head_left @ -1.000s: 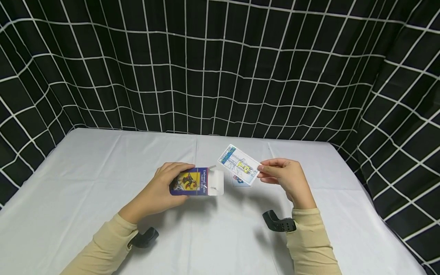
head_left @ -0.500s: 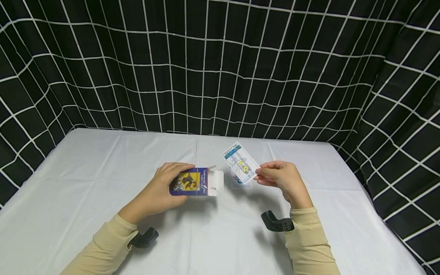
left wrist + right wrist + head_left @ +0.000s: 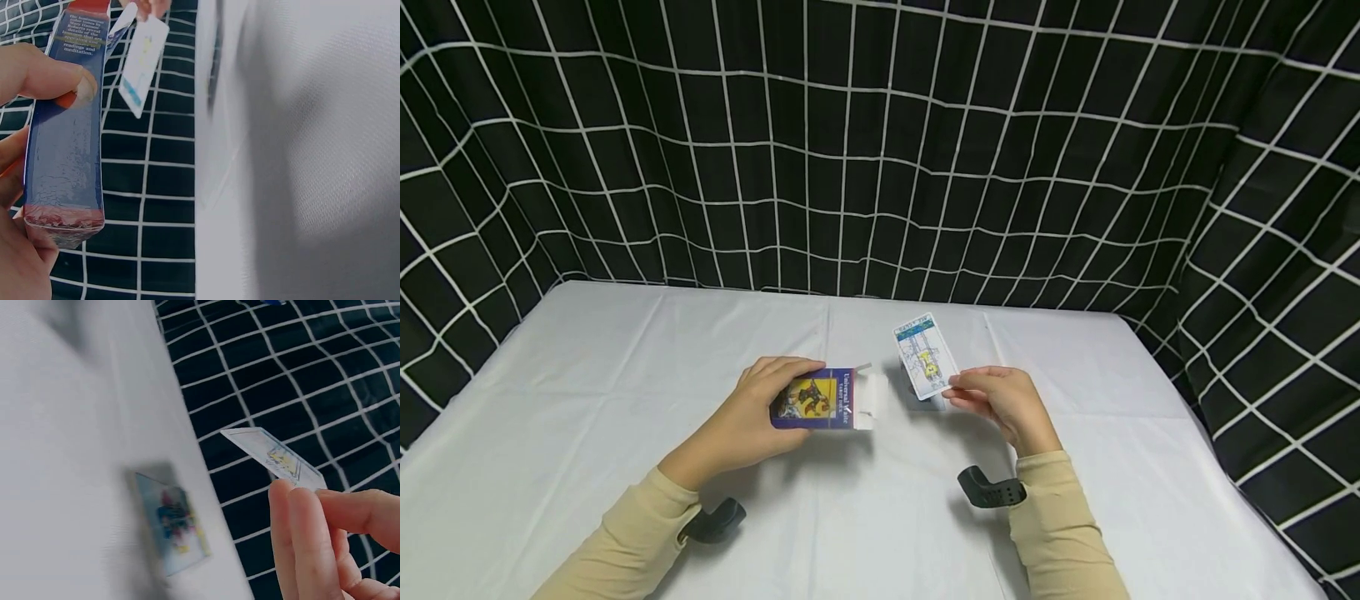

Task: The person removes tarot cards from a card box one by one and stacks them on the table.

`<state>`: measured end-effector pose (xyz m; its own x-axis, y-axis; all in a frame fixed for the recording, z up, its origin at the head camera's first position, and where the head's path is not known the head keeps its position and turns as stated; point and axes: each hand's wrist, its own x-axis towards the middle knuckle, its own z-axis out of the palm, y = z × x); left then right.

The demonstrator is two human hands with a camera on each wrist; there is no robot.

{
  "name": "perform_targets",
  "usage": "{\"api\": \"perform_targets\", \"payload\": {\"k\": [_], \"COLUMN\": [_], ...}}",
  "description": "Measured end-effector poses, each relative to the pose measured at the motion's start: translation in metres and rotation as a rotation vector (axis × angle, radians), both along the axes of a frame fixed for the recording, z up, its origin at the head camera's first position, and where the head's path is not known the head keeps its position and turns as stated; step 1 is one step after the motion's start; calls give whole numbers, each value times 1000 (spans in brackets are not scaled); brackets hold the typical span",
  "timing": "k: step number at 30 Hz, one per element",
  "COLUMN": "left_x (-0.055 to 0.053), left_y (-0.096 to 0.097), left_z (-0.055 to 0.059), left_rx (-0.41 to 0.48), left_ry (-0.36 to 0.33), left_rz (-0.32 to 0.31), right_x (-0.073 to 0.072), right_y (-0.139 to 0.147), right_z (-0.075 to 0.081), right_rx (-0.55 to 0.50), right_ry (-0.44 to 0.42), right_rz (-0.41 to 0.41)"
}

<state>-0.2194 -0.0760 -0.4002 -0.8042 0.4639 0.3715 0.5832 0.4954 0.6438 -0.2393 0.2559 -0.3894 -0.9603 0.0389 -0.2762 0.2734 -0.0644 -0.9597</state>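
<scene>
My left hand (image 3: pixel 752 417) grips a blue tarot deck box (image 3: pixel 812 398) with a yellow picture on its front. The box lies sideways, its white end flap (image 3: pixel 864 402) open toward the right. In the left wrist view the thumb presses on the narrow side of the box (image 3: pixel 65 150). My right hand (image 3: pixel 997 404) pinches a tarot card (image 3: pixel 925 357) by its lower right corner, between thumb and fingers. That card has a blue band and a yellow figure. Below it, mostly covered in the head view, another picture card (image 3: pixel 174 522) lies on the table.
A white cloth (image 3: pixel 587 400) covers the table, with shadows under both hands. Black curtains with a white grid (image 3: pixel 850 150) stand behind and at both sides. Each wrist wears a black camera mount (image 3: pixel 991 488) over a beige sleeve.
My right hand has moved left and slightly down, turning the pinched card more upright over the card on the table. The left hand and box have stayed nearly still.
</scene>
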Motion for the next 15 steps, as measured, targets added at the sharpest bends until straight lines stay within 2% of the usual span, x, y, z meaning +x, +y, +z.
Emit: {"api": "perform_targets", "payload": {"k": [8, 15], "left_x": [0, 0], "left_y": [0, 0], "left_z": [-1, 0], "left_rx": [0, 4], "left_ry": [3, 4], "left_rz": [-3, -3], "right_x": [-9, -12], "right_y": [-2, -3], "right_z": [-20, -27], "right_rx": [-90, -124], "right_ry": [-70, -118], "right_rz": [-46, -70]}}
